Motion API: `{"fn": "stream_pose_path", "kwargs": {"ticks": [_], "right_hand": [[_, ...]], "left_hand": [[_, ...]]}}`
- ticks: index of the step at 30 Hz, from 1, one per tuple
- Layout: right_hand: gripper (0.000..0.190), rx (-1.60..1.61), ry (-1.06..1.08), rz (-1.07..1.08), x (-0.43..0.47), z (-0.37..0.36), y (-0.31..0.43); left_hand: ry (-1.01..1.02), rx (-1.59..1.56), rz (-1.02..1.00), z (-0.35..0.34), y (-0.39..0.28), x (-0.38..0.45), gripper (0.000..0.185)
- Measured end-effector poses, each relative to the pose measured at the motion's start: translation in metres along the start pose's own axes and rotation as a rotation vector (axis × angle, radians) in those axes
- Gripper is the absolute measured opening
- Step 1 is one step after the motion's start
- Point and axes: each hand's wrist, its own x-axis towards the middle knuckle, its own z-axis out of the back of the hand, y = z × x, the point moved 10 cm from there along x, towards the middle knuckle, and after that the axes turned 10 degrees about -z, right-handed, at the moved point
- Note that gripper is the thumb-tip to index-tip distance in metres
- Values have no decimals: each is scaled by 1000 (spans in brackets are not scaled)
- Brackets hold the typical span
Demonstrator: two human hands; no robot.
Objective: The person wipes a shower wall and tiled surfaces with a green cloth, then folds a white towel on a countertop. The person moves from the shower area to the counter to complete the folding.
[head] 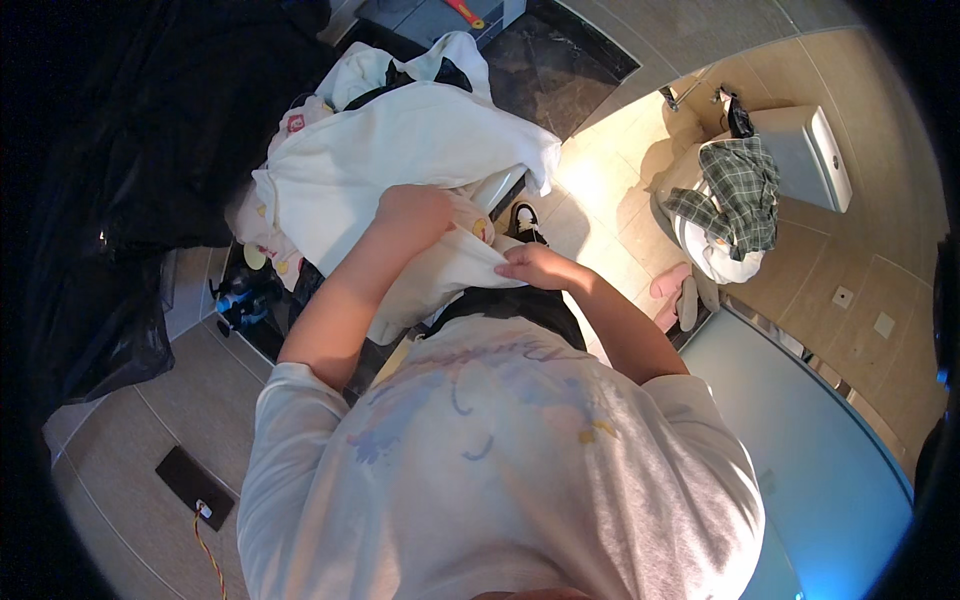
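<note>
A white cloth garment [397, 142] lies spread over a pile in front of me, its lower part drawn towards my waist. My left hand [420, 214] is closed in a fist on its near part, with folds bunched at the fingers. Farther right, my right hand [541, 266] pinches the garment's edge between thumb and fingers, and the cloth is stretched between both hands. Patterned light fabric [292, 124] shows beneath at the left. Black fabric [454, 75] pokes out at the far side. A white hard edge [501, 187] appears under the cloth; the rest is covered.
Dark garments [150, 150] hang at the left. On the right, a green plaid shirt [739, 195] lies over a toilet [795, 142], with pink slippers [670, 283] on the floor nearby. A frosted panel [810, 435] stands lower right. A cord [206, 551] runs from a dark wall plate [187, 480].
</note>
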Motion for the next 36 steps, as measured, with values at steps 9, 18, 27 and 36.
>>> {"fn": "stream_pose_path", "kwargs": {"ticks": [9, 18, 27, 36], "right_hand": [[50, 66, -97, -77, -5, 2, -9], [31, 236, -481, 13, -1, 24, -41], [40, 289, -301, -5, 17, 16, -9], [36, 181, -518, 302, 28, 41, 101]], "left_hand": [[-166, -109, -41, 22, 12, 6, 20], [-609, -371, -179, 33, 27, -10, 19], [-1174, -365, 124, -27, 42, -76, 45], [-1128, -412, 348, -74, 35, -119, 61]]}}
